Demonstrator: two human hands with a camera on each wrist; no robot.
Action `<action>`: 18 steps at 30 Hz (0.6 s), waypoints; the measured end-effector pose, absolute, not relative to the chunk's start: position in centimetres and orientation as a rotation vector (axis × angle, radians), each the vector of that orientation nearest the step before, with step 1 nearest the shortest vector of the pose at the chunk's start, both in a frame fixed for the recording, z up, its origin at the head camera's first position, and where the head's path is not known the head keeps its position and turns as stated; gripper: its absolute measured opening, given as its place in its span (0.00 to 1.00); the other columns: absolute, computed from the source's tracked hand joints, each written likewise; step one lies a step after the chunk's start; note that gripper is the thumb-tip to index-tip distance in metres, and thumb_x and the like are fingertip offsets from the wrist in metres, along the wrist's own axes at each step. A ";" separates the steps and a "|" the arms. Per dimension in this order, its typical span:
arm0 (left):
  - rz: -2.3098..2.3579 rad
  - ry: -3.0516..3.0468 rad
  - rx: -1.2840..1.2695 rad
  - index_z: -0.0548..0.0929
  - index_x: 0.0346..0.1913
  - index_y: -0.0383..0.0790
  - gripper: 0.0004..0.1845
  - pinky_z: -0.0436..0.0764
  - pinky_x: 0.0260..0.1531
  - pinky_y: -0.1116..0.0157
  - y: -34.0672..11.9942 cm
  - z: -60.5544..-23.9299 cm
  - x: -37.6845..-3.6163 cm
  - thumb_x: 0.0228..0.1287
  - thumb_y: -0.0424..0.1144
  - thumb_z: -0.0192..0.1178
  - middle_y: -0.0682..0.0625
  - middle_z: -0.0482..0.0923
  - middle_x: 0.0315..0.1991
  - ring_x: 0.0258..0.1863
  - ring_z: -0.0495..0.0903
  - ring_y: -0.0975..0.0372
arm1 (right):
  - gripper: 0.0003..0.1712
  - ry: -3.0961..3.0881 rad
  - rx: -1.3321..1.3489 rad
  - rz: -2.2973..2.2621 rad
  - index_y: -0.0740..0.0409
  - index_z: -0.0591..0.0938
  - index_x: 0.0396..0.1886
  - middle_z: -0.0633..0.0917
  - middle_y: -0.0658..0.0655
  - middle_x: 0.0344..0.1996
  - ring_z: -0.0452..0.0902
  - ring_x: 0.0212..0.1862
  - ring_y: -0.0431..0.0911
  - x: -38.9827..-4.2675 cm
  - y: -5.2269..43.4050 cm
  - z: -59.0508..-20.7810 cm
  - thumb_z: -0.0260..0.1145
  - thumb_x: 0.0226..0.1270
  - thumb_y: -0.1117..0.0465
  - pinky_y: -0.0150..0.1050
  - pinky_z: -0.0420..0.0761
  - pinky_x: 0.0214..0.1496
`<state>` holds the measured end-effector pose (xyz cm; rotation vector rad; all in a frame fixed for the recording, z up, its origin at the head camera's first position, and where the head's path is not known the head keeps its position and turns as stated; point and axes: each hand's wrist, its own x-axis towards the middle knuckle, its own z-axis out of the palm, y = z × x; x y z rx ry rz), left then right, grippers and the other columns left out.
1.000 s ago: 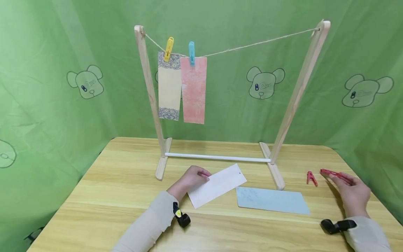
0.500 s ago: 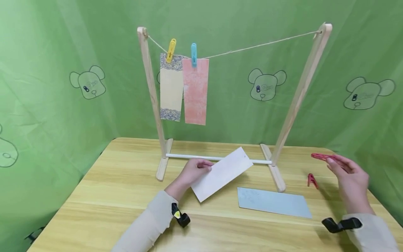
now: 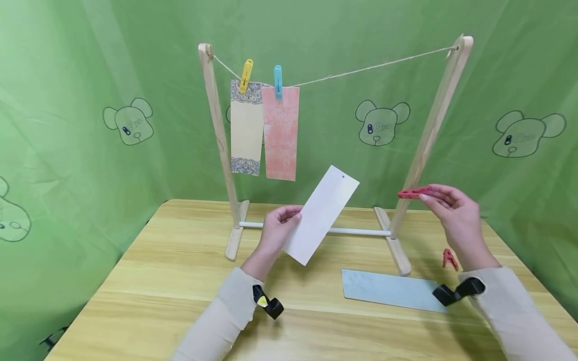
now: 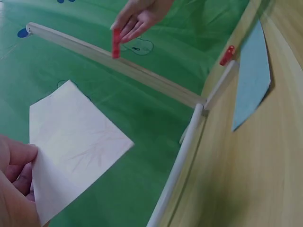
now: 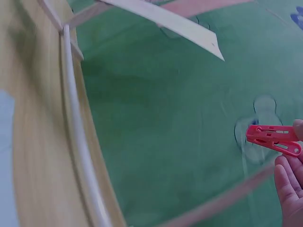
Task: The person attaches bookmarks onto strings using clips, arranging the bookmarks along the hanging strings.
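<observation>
My left hand (image 3: 279,230) pinches a white paper card (image 3: 321,215) by its left edge, holding it tilted above the table in front of the rack. A small hole shows near the card's upper end, and the left wrist view shows faint markings on its face. In my right hand (image 3: 462,220) a red clothespin (image 3: 413,193) is pinched between thumb and fingers, pointing left near the rack's right post; its jaws look closed in the right wrist view. On the table below lie a light blue card (image 3: 390,291) and a second red clothespin (image 3: 449,259).
A wooden rack with a white crossbar (image 3: 358,231) carries a sagging string (image 3: 361,67). From its left part hang a patterned cream card (image 3: 246,133) under a yellow clothespin (image 3: 246,76) and a pink card (image 3: 281,135) under a blue clothespin (image 3: 278,81). Green cloth (image 3: 334,30) stands behind.
The left hand has lifted the white card off the table and turned it more upright. My right hand has raised the red clothespin and carried it left toward the rack's right post.
</observation>
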<state>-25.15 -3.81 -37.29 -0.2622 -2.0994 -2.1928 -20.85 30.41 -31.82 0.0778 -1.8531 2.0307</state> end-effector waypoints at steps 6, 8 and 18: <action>-2.220 -2.004 -0.206 0.82 0.45 0.31 0.11 0.79 0.42 0.69 -3.5 -36.7 -25.2 0.59 0.28 0.61 0.42 0.82 0.40 0.36 0.78 0.65 | 0.19 -1.959 0.139 1.929 0.62 0.80 0.48 0.85 0.46 0.36 0.80 0.38 0.35 -22.7 27.9 -28.9 0.71 0.55 0.65 0.21 0.78 0.43; -2.234 -1.962 -0.177 0.82 0.46 0.31 0.11 0.79 0.43 0.68 -3.4 -36.4 -25.3 0.59 0.28 0.61 0.42 0.82 0.41 0.37 0.78 0.64 | 0.20 -1.983 0.173 1.908 0.62 0.80 0.49 0.85 0.46 0.37 0.80 0.39 0.35 -23.3 27.2 -27.9 0.72 0.55 0.65 0.21 0.77 0.43; -2.284 -1.744 -0.132 0.80 0.46 0.30 0.11 0.78 0.42 0.70 -2.7 -34.3 -25.5 0.60 0.26 0.58 0.44 0.80 0.40 0.37 0.77 0.64 | 0.25 -2.105 0.219 1.877 0.58 0.79 0.54 0.84 0.46 0.40 0.78 0.43 0.37 -25.7 24.0 -22.5 0.71 0.56 0.58 0.21 0.75 0.47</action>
